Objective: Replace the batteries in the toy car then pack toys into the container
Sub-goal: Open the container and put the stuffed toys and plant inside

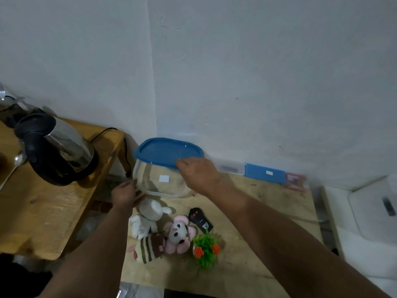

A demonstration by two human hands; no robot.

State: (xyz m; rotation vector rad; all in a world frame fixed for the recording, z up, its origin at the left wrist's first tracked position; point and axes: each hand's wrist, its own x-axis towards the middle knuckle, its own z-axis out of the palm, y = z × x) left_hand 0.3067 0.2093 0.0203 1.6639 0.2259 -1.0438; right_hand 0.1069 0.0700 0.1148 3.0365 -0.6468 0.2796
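My right hand (198,175) pinches the blue lid (167,152); my left hand (124,193) steadies the container (150,181) near the tabletop's (268,203) far edge. I should peel slowly, keeping the base pressed down.

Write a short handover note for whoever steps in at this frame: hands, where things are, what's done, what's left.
Right hand grips the front edge of the blue lid, which sits tilted on the clear container.
Left hand steadies the container's left side.
The container looks empty.
Still on the table, unpacked: white plush, pink plush, striped plush, black remote, small fake plant.
No toy car in view; battery swap cannot be judged.
Left: finish removing the lid, load the toys, close.
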